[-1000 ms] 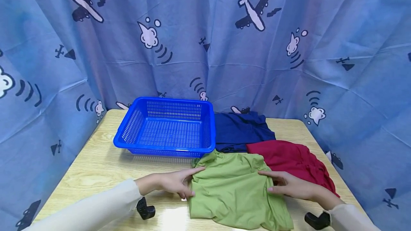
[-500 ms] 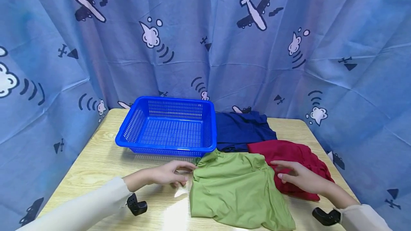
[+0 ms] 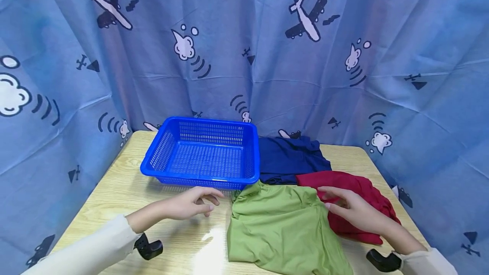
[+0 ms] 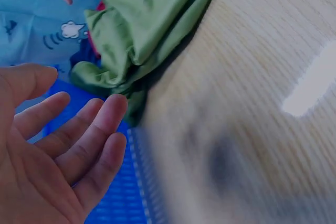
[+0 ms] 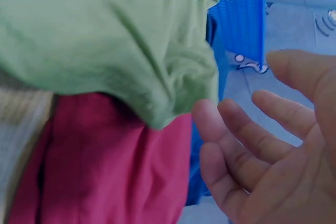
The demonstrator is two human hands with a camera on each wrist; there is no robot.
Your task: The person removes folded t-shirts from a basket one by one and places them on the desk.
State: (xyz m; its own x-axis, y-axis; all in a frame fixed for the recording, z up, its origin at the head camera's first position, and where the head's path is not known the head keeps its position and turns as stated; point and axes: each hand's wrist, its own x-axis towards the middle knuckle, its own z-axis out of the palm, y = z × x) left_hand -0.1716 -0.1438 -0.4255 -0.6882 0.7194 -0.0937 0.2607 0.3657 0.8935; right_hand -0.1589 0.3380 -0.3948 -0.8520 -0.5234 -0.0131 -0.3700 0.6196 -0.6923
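A green garment (image 3: pixel 282 228), gathered along its far edge, lies spread at the front of the table. To its left, my left hand (image 3: pixel 189 203) hovers with relaxed fingers and holds nothing; the left wrist view shows its palm and loosely bent fingers (image 4: pixel 100 124) apart from the cloth. My right hand (image 3: pixel 355 211) is above the red garment (image 3: pixel 366 190), near the green garment's right edge. In the right wrist view its fingers (image 5: pixel 247 150) are relaxed and hold nothing. Behind lies a dark blue garment (image 3: pixel 294 160), partly covered by the red one.
A blue plastic basket (image 3: pixel 202 179) with perforated walls stands at the back left, its right front corner close to the green garment. The wooden table (image 3: pixel 114 190) is bounded by a blue curtain (image 3: pixel 214 79) with airplane prints. Each wrist wears a black device (image 3: pixel 148 247).
Both hands have let go of the green garment's sides. The left hand has moved left, away from it; the right has moved right, over the red garment. The green garment lies nearly unchanged.
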